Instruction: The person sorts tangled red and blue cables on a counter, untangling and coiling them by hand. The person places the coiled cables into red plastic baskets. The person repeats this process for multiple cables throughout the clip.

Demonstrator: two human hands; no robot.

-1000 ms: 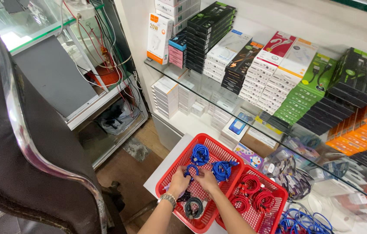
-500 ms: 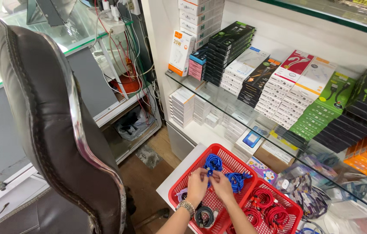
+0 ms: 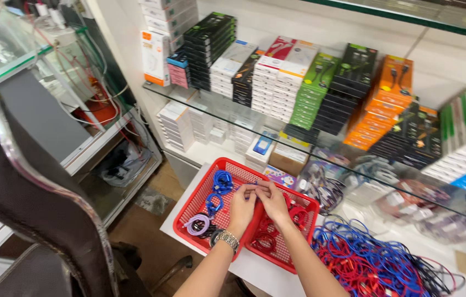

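My left hand (image 3: 241,208) and my right hand (image 3: 272,201) meet fingertip to fingertip above the shared edge of two red mesh baskets. Both pinch a thin short strand (image 3: 248,185); whether it is a tie or a cable end is too small to tell. A metal watch (image 3: 226,239) sits on my left wrist. The left basket (image 3: 189,204) holds blue cable coils (image 3: 222,181), a purple coil (image 3: 196,224) and a dark one. The right basket (image 3: 293,263) holds red cable coils (image 3: 299,215).
A tangled heap of loose blue and red cables (image 3: 368,261) lies right of the baskets on the white counter (image 3: 255,270). A glass shelf (image 3: 277,129) with stacked boxes hangs above. A dark padded chair (image 3: 29,198) stands at the left.
The view has swung right and closer. My hands have left the blue coil, which lies in the left basket, and moved right to the edge between the baskets.
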